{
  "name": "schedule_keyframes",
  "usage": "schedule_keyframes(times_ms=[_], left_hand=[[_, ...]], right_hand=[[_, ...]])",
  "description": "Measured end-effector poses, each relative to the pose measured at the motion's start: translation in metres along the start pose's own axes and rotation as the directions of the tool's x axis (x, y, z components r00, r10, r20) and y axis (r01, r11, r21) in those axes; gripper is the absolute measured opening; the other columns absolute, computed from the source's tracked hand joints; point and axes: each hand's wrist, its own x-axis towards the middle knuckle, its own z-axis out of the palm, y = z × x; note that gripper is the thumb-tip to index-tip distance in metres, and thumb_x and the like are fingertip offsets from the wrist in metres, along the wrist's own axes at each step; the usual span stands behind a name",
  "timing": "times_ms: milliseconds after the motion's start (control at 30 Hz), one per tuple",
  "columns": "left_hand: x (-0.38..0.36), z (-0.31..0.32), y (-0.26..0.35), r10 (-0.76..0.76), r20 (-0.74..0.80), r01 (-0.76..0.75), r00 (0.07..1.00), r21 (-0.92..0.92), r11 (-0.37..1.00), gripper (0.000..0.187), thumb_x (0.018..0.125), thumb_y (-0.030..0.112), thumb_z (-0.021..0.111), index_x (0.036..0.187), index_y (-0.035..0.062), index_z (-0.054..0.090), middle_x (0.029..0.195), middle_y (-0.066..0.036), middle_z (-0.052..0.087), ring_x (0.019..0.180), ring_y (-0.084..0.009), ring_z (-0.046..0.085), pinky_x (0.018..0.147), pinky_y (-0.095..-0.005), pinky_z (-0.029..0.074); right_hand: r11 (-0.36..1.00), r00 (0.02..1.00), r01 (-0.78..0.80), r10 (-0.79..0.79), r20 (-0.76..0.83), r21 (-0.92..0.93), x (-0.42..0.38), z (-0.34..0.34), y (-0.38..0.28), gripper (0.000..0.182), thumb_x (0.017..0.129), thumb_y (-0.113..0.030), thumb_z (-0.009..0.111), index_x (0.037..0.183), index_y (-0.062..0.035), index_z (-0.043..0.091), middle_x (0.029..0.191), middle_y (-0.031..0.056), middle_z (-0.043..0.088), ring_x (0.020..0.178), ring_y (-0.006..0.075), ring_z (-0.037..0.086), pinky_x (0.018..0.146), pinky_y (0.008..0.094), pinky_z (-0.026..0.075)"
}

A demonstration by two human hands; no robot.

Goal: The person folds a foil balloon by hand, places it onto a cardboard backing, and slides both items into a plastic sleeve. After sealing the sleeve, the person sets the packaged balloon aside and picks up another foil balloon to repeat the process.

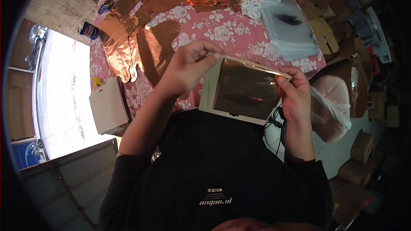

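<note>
A flat cream card [207, 96] with a shiny dark copper-coloured foil sheet [246, 87] over most of it is held in front of my chest, tilted. My left hand [190, 66] is closed at its upper left corner, thumb and fingers pinching the edge. At the upper right corner, my right hand [295, 87] grips the edge, thumb on the near face. A small orange spot shows by the right thumb. Beyond my left hand lie copper foil pieces [160, 45] with rounded, glove-like outlines. The card's back is hidden.
A pink floral tablecloth [222, 32] covers the table. On it are clear plastic bags [289, 25], a white cord [250, 8] and a blue can [88, 31]. Cardboard panels [109, 109] stand at left. A plastic-covered cushioned seat [332, 109] and black cable [276, 122] are at right.
</note>
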Motion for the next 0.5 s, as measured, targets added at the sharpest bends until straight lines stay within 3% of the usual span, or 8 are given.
schedule_keyframes(times_ms=[100,167,200,300,433,500], left_hand=[[-0.018,-0.007,-0.012,-0.011,0.011,0.011,1.000,0.038,0.999,0.011,0.109,0.006,0.062,0.117,-0.0010,0.066,0.105,-0.004,0.074,0.095,-0.0067,0.065,0.086,-0.0243,0.051],[-0.031,-0.008,-0.013,-0.005,0.044,0.007,0.999,-0.045,0.999,0.010,0.110,0.004,0.060,0.118,0.0001,0.063,0.106,-0.002,0.073,0.093,-0.0058,0.064,0.084,-0.0243,0.051],[-0.037,-0.015,-0.009,-0.119,0.058,0.117,0.991,0.045,0.992,0.020,0.110,0.002,0.059,0.130,-0.0004,0.063,0.106,-0.002,0.072,0.089,-0.0056,0.063,0.081,-0.0242,0.051],[-0.044,-0.013,-0.004,-0.014,0.018,0.013,1.000,0.062,0.998,0.033,0.109,0.000,0.059,0.142,-0.0019,0.061,0.108,-0.004,0.075,0.093,-0.0076,0.067,0.084,-0.0250,0.053],[-0.052,-0.028,-0.014,0.048,0.071,-0.051,0.996,0.034,0.998,0.038,0.108,-0.003,0.059,0.146,-0.0030,0.061,0.112,-0.008,0.077,0.102,-0.0108,0.071,0.091,-0.0264,0.055],[-0.057,-0.035,-0.008,0.030,0.070,-0.033,0.997,0.030,0.999,0.030,0.107,0.000,0.062,0.137,-0.0030,0.067,0.112,-0.007,0.079,0.099,-0.0075,0.069,0.086,-0.0237,0.055]], right_hand=[[0.999,1.000,0.016,-0.015,0.022,-0.038,0.002,0.007,0.001,0.026,0.100,0.001,0.072,0.126,-0.0007,0.068,0.108,0.0059,0.074,0.094,0.0113,0.068,0.086,0.0250,0.054],[0.999,0.996,-0.037,0.040,0.080,-0.035,0.001,0.021,-0.007,0.023,0.099,0.003,0.073,0.121,0.0003,0.070,0.112,0.0049,0.074,0.103,0.0096,0.067,0.096,0.0247,0.051],[0.994,0.996,-0.034,0.041,0.073,-0.101,0.004,0.020,-0.002,0.025,0.100,0.004,0.069,0.125,0.0006,0.068,0.107,0.0051,0.074,0.096,0.0124,0.069,0.089,0.0269,0.055],[0.988,0.995,-0.072,0.081,0.064,-0.138,0.008,0.019,0.004,0.022,0.101,0.005,0.069,0.122,0.0007,0.070,0.106,0.0062,0.075,0.093,0.0129,0.071,0.086,0.0265,0.056],[0.979,0.983,-0.151,0.164,0.081,-0.138,0.019,0.014,0.009,0.018,0.101,0.004,0.069,0.119,0.0003,0.071,0.105,0.0078,0.076,0.092,0.0135,0.072,0.084,0.0269,0.057],[0.984,0.978,-0.169,0.162,0.131,0.048,0.018,0.028,0.003,0.015,0.102,0.004,0.069,0.116,-0.0001,0.071,0.104,0.0083,0.076,0.094,0.0139,0.073,0.085,0.0274,0.059]])
